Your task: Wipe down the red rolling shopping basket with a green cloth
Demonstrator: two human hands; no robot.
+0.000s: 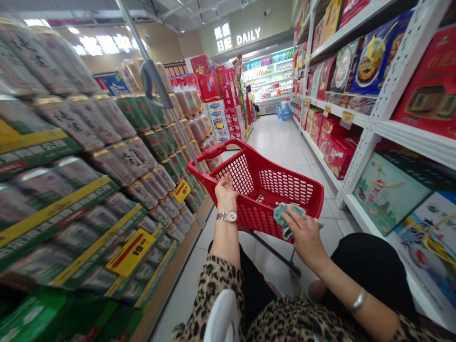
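A red plastic shopping basket [249,178] on a wheeled frame stands in the aisle in front of me. My left hand [225,190], with a watch at the wrist, grips the basket's near-left rim, fingers curled over the edge. My right hand [305,232] presses a green cloth [285,216] against the basket's near-right rim; its fingers lie mostly flat on the cloth. The basket looks empty inside.
Shelves of green and beige cans [117,142] with yellow price tags [131,251] line the left. White shelves with boxed goods [377,57] line the right. Red box stacks [221,99] stand further down the tiled aisle [281,142].
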